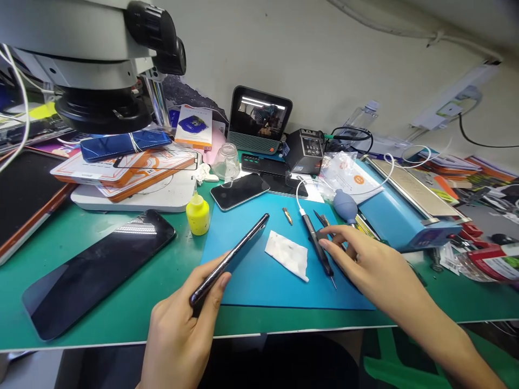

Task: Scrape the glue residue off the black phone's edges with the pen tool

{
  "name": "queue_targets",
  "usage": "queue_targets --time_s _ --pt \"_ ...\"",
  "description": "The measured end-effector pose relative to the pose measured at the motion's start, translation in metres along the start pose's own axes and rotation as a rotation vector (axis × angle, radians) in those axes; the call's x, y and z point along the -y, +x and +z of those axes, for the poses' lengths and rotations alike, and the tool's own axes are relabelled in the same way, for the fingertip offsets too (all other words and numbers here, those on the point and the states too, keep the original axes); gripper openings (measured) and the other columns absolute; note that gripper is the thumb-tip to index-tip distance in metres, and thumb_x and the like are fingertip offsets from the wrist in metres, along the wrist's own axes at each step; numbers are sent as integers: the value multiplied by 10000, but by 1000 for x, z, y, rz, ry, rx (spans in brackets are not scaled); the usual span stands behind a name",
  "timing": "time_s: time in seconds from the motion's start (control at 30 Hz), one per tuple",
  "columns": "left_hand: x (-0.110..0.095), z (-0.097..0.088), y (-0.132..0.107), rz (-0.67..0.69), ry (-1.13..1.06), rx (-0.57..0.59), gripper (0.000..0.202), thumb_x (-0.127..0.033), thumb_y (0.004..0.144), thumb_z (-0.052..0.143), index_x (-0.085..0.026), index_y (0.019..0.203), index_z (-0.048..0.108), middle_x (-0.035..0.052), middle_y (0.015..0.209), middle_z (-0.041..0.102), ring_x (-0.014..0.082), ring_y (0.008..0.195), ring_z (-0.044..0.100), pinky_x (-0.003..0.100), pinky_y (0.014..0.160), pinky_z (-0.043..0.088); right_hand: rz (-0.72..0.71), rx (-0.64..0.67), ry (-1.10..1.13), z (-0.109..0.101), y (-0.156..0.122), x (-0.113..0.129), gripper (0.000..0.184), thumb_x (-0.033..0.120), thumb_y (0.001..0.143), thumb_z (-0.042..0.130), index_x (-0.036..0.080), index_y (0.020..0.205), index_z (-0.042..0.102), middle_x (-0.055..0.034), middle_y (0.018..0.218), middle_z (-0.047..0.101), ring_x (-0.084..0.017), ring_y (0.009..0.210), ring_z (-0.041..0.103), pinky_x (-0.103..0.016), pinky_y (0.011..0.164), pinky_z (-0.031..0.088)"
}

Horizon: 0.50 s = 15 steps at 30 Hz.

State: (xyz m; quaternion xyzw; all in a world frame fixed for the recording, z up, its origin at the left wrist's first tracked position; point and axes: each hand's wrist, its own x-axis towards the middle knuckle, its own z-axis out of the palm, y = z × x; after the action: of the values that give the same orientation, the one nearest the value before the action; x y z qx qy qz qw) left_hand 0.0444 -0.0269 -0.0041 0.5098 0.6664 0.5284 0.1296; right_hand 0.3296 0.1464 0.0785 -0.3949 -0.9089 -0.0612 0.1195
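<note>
In my left hand (182,319) is a dark phone (229,262), held edge-on and tilted above the blue mat (243,286). My right hand (360,259) hovers at the mat's right side, thumb and forefinger apart beside a black pen-shaped tool (314,237). A white cable runs into that tool's top, and a thin metal tip points toward me. Dark pointed tweezers (320,217) lie partly hidden behind the right fingers. Between the hands rests a crumpled white wipe (287,255). Farther back on the mat is a small brass-coloured bit (287,215).
A microscope (101,70) overhangs the left side. A yellow bottle (198,215), a glass jar (227,162) and a phone (240,192) stand or lie behind the mat. Another dark phone (99,270) lies left. To the right are a blue air blower (345,205) and a blue machine (401,216).
</note>
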Motion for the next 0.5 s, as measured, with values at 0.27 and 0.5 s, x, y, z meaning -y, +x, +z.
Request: queue_targets --time_s 0.27,0.5 --pt "-2 0 2 61 37 0 201 -362 1138 660 -290 1278 784 -53 1039 903 96 705 835 76 712 615 -184 -130 -64 27 -14 60 456 395 1301 326 179 1313 727 15 1256 642 -100 1067 626 -279 862 453" --pt "-9 3 4 84 -51 0 239 -260 1134 661 -275 1341 779 -28 1204 899 131 901 886 135 905 660 -153 -182 37 34 1 55 483 412 1293 394 134 1004 662 -6 990 614 -98 867 563 -292 782 370"
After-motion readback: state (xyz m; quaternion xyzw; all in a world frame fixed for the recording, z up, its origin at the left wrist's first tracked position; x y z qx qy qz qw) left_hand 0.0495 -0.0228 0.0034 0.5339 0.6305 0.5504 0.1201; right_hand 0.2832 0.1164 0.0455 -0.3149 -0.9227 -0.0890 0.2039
